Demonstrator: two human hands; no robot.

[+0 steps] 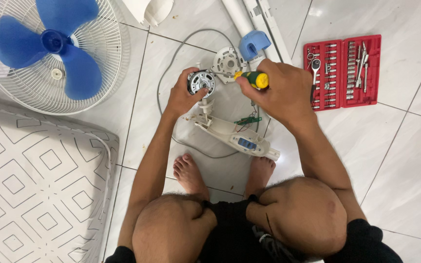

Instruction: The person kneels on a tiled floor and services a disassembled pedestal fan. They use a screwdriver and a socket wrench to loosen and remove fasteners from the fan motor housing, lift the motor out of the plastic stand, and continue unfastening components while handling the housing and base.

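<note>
Motor [201, 83], a compact metal fan unit, sits mid-floor above the white control housing [235, 137], clasped around its casing by the left hand [183, 95]; it looks heavy and rigid, best gripped by the casing, clear of the windings. Right hand [281, 90] is closed on a green-and-yellow screwdriver [252, 78] aimed at the motor.

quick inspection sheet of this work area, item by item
surface: white tiled floor, small crumbs near the top.
job's things: fan motor in the left hand; green-and-yellow screwdriver in the right hand; white control housing lying below them.
clutter: white motor cover, blue cap, white tube pieces.
grippers: both hands closed on their things.
cables: grey cord looping on the floor around the motor.
surroundings: fan grille with blue blades, open red socket set, patterned mattress.
</note>
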